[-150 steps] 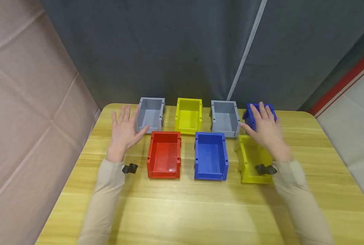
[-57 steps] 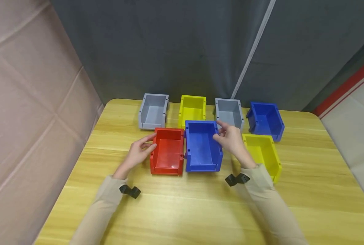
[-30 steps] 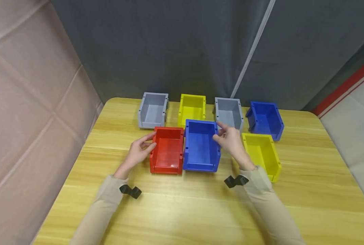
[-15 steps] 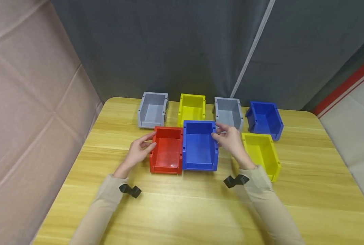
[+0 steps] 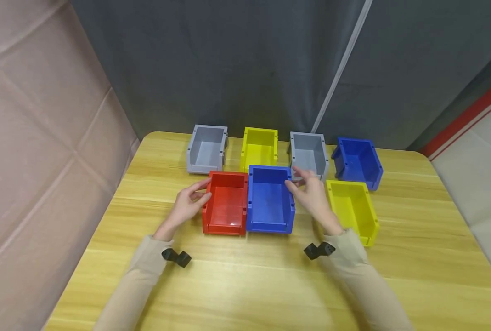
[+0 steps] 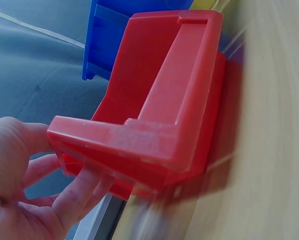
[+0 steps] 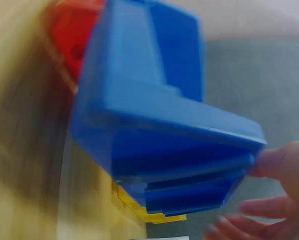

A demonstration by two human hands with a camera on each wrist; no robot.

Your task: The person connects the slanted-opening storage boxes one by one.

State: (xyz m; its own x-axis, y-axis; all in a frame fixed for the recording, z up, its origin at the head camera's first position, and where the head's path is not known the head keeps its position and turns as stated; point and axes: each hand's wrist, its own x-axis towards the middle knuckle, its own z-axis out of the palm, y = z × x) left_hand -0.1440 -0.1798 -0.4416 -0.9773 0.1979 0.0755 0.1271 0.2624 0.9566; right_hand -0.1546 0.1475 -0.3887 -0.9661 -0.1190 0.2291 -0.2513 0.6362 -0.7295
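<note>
A red bin (image 5: 227, 204) stands on the table with a blue bin (image 5: 271, 200) right against its right side. My left hand (image 5: 186, 202) holds the red bin's left wall; in the left wrist view its fingers (image 6: 78, 195) reach below the side rim and the thumb lies at the rim's corner. My right hand (image 5: 313, 195) is at the blue bin's right wall. In the right wrist view the thumb (image 7: 269, 162) is at the rim, while the blurred other fingers are spread apart from the wall.
Behind stand a grey bin (image 5: 207, 149), a yellow bin (image 5: 259, 146), another grey bin (image 5: 309, 151) and a smaller-looking blue bin (image 5: 358, 162). A second yellow bin (image 5: 352, 209) sits right of my right hand. A dark curtain (image 5: 212, 64) hangs behind the wooden table (image 5: 237, 289).
The front blue bin has come left against the red bin and sunk slightly. My right hand followed it, and its fingers have just loosened from the wall. The left hand stays on the red bin.
</note>
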